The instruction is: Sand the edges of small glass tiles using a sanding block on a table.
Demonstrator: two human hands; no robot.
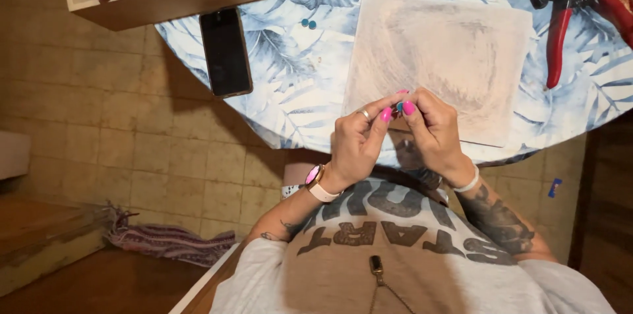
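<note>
1 small teal bead [399, 107] pinched between 2 hands [395, 133]; 2 more beads [308, 23] nearby.

Only one view is given, taken from a camera worn on the head. It is pointed almost straight down, past the chest to the round worktop [297, 83] and the floor [132, 142]. The worktop's near edge is seen from close up. No second view is given.

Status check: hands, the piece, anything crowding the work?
Left hand and right hand pinch a small blue piece over the pale tile. Red pliers and phone lie apart.
</note>
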